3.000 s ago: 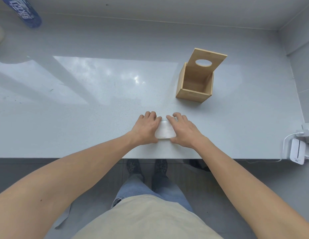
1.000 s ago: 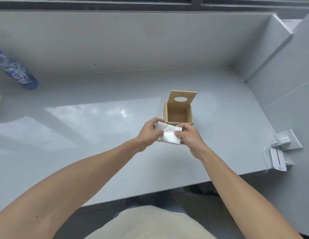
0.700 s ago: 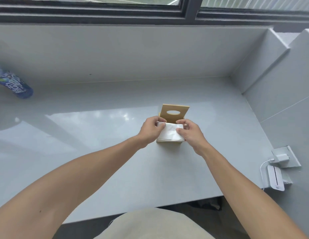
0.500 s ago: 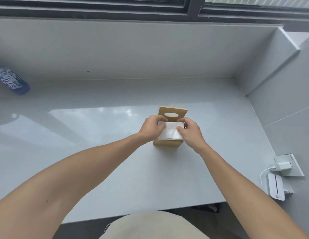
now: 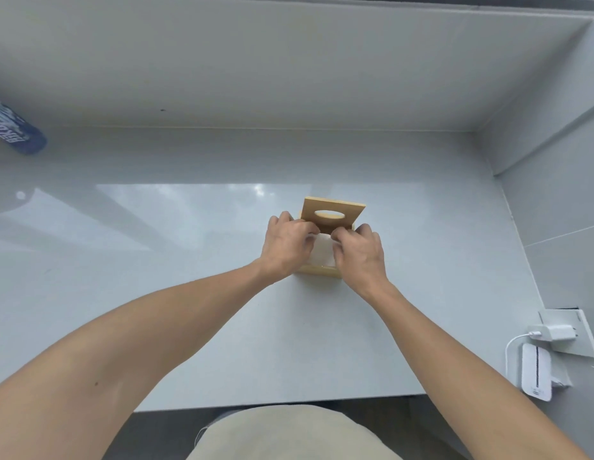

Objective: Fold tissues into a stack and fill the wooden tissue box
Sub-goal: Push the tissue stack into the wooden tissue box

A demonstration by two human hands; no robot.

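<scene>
The wooden tissue box stands on the grey counter, its hinged lid with an oval hole tilted up at the back. A white folded tissue stack sits in the box's open top, mostly hidden by my fingers. My left hand covers the stack's left side and my right hand its right side, fingertips curled down onto the stack inside the box.
A blue-labelled bottle lies at the far left. A white charger and device with a cable sit by a wall socket at the right. Grey walls bound the counter at the back and right.
Both hands lifted the tissue stack from the counter's front edge, carried it over the box and have lowered it into the open top.
</scene>
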